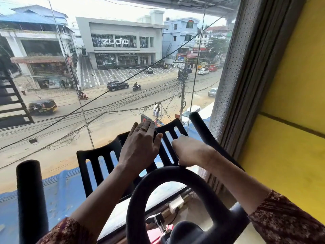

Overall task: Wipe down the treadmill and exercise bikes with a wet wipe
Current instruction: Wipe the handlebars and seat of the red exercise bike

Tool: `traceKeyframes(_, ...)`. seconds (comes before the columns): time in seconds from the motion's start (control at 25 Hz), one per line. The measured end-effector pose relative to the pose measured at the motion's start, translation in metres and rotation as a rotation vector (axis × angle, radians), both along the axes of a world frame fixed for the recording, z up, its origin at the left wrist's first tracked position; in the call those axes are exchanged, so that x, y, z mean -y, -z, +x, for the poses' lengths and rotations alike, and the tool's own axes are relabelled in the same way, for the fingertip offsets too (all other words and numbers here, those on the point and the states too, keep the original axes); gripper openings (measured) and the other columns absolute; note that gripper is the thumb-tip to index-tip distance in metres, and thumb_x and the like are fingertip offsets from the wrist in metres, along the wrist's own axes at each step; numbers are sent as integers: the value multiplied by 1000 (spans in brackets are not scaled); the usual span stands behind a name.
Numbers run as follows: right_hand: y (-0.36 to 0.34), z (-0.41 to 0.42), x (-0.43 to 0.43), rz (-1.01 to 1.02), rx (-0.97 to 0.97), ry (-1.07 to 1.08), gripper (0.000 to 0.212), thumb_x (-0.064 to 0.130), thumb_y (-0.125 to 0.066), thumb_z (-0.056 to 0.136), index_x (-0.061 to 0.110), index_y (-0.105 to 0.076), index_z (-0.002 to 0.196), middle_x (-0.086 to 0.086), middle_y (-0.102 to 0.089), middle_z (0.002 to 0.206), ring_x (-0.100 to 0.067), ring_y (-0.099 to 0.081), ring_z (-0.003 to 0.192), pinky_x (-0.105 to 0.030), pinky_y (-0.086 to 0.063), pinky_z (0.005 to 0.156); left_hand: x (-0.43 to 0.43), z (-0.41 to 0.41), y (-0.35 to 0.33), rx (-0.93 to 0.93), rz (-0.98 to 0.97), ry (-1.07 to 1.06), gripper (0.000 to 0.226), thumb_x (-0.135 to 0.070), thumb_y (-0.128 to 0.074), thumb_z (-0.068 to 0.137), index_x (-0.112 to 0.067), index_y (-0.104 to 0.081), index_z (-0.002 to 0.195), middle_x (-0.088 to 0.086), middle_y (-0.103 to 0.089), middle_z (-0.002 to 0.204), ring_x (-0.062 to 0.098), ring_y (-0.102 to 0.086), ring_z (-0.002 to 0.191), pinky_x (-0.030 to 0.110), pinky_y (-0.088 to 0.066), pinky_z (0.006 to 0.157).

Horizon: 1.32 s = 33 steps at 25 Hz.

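I am looking down on an exercise bike's black handlebar. Its slotted black tray (98,166) spreads in front of the rounded centre loop (140,187). My left hand (139,148) lies flat on the middle of the tray, palm down, with a ring on one finger and nothing in it. My right hand (190,152) is curled into a fist on the tray's right wing, by its near edge. No wet wipe shows in either hand; whatever is inside the fist is hidden.
Padded bar ends rise at the left (29,191) and right (198,124). A glass window (70,120) stands just beyond the bike, over a street. A yellow wall (290,120) is close on the right. A white socket (175,204) sits on the sill above the bike's red frame (154,235).
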State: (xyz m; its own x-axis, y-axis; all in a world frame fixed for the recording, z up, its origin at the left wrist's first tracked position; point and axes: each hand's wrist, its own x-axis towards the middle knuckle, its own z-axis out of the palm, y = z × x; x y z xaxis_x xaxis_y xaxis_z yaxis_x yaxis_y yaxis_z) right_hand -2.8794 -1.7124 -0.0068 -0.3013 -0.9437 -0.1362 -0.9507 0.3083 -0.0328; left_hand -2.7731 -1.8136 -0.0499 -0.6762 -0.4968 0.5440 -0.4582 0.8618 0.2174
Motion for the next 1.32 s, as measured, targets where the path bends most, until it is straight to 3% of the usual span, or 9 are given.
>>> traceKeyframes(0.12, -1, -20, 1, -103, 402, 55, 12, 13, -68, 82, 2, -68, 76, -11, -66, 70, -18, -60, 62, -31, -51, 60, 1, 0, 1, 0, -5, -3, 53, -34, -41, 99, -2, -38, 142, 15, -40, 146, 23, -32, 139, 27, -7, 115)
traceKeyframes(0.2, 8, -21, 4, -221, 352, 2, 16, 15, -64, 87, 1, -72, 88, -16, -69, 86, -21, -61, 74, -29, -48, 68, 1, 0, 1, -5, -3, -5, 52, -33, -42, 99, -1, -39, 140, 16, -41, 145, 24, -34, 138, 28, -8, 115)
traceKeyframes(0.36, 24, -25, -9, 127, 196, -128, 31, 11, -49, 95, 12, -61, 124, -8, -59, 129, -22, -56, 116, -32, -44, 99, 1, 0, 2, -7, -12, -5, 53, -34, -40, 99, -2, -37, 142, 15, -38, 147, 24, -31, 139, 27, -5, 115)
traceKeyframes(0.48, 18, -29, -14, 112, 120, -131, 19, 6, -56, 91, 12, -74, 96, -2, -70, 91, -12, -66, 81, -26, -55, 76, -1, 0, 2, -1, -9, -10, 54, -34, -39, 100, -3, -34, 143, 14, -36, 149, 23, -28, 141, 26, -4, 115)
traceKeyframes(0.6, 8, -14, -7, 126, 17, -118, 36, -1, -52, 90, 12, -51, 56, 1, -46, 65, -8, -42, 51, -15, -34, 47, -1, 2, -2, -6, -8, 1, 54, -34, -39, 100, -3, -33, 144, 13, -34, 150, 21, -26, 142, 25, -5, 115)
traceKeyframes(0.76, -7, -4, -2, 35, -123, -113, 6, -5, -54, 88, -7, -56, 83, -7, -57, 84, -19, -53, 63, -30, -45, 56, -4, 25, -3, -23, -4, 21, 50, -30, -44, 98, -8, -37, 144, 8, -33, 151, 19, -25, 142, 21, -6, 113)
traceKeyframes(1.04, -16, 89, 48, -753, 88, -364, 32, -10, -54, 85, 1, -67, 112, -16, -63, 100, -27, -65, 86, -32, -55, 82, 35, 137, -7, -87, 220, -224, 42, -19, -50, 96, -6, -48, 136, 16, -53, 135, 30, -48, 126, 31, -38, 98)
traceKeyframes(1.16, 8, 124, 85, -717, 210, -378, 32, -11, -54, 85, 2, -67, 111, -18, -60, 107, -25, -63, 92, -29, -54, 81, 35, 160, -2, -16, 280, -217, 35, -21, -46, 98, -11, -53, 131, 16, -61, 122, 33, -52, 117, 33, -39, 86)
traceKeyframes(1.32, 46, 149, 96, -552, 307, -284, 23, -13, -46, 76, -4, -61, 91, -18, -61, 76, -27, -58, 73, -30, -38, 59, 38, 166, 10, -48, 234, -160, 25, -15, -40, 98, -14, -57, 116, 10, -65, 94, 34, -61, 91, 34, -40, 66)
